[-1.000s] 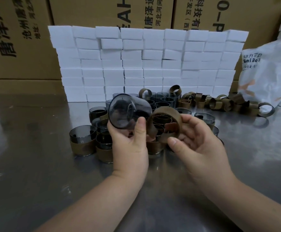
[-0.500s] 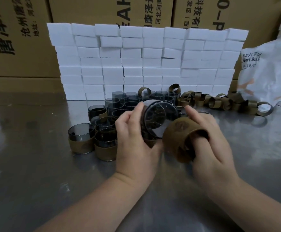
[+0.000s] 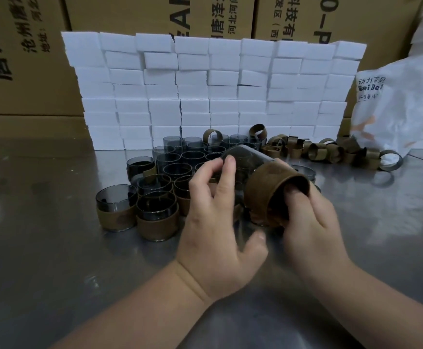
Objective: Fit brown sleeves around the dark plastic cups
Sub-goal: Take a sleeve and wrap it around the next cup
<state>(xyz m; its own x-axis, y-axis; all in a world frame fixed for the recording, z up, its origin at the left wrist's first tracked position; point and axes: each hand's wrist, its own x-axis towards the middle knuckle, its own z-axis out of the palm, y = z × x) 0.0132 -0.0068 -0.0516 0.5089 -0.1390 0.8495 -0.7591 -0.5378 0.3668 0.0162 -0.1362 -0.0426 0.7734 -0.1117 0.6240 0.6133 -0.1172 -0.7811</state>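
Now slips sleeve (image 3: 263,195) over end of cup (image 3: 249,157), right hand (image 3: 313,222) fingers (image 3: 297,197) pinching its rim, left hand (image 3: 213,222) fingers (image 3: 226,172) gripping cup; risks jamming or creasing if skewed.

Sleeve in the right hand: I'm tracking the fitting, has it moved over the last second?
Yes. The sleeve has shifted right and nearer the camera, away from the sleeved cups at left, and now sits over the end of the held cup.

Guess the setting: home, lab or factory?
Likely a factory or warehouse packing bench: printed cartons behind, a wall of white blocks, dozens of dark cups and loose brown sleeves.
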